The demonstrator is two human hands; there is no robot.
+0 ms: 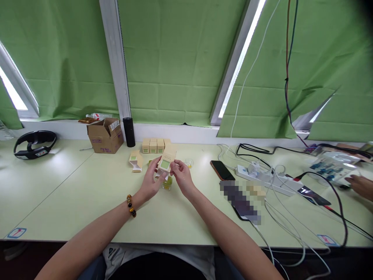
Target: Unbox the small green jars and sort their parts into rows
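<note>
Both my hands hold a small cream carton (166, 160) with a green label, tilted above the table. My left hand (152, 182) grips its left side, thumb at the lower end. The fingers of my right hand (182, 176) pinch its lower right edge. Just below the carton is a small clear jar (167, 183) with yellow-green contents; whether it touches the carton I cannot tell. To the left stands a similar carton (135, 160) with open flaps. Behind my hands, several matching cartons (153, 146) stand in a row. A small clear round piece (189, 163) lies right of my hands.
At the back left are a cardboard box (105, 136), a black cylinder (128, 132) and a black headset (35, 144). On the right lie a phone (222, 170), a power strip (266, 179) and tangled cables (287, 217). Another person's hand (361, 186) is at the far right.
</note>
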